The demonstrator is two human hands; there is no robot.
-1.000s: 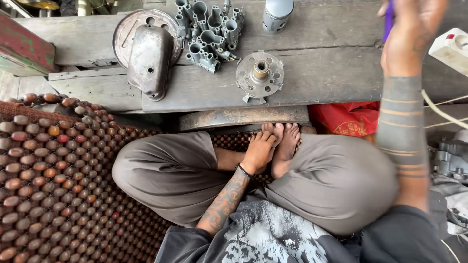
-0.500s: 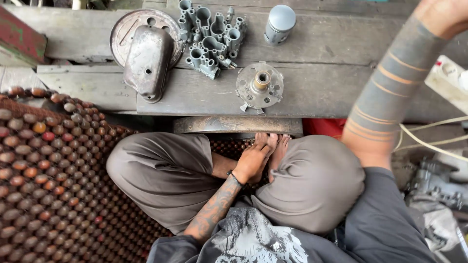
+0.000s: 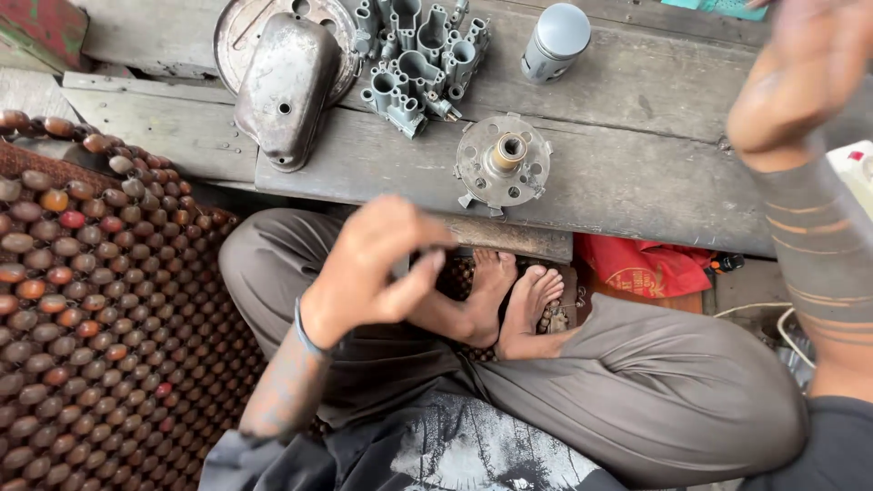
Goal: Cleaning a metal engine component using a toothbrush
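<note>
I sit cross-legged in grey trousers in front of a low wooden bench. My left hand is lifted above my lap, fingers loosely curled and apart, with nothing seen in it. It hovers just below a round metal plate with a brass hub that lies on the bench. My right hand is raised at the upper right, blurred and partly cut off by the frame's top edge. What it holds is not visible.
A dented metal cover rests on a round disc at the bench's left. Beside it lie several grey cast carburettor bodies and a grey can. A beaded mat covers the left; a red bag lies under the bench.
My left hand has lifted from my feet up to above my lap. My right arm has swung further right and up. The view has moved closer to the bench.
</note>
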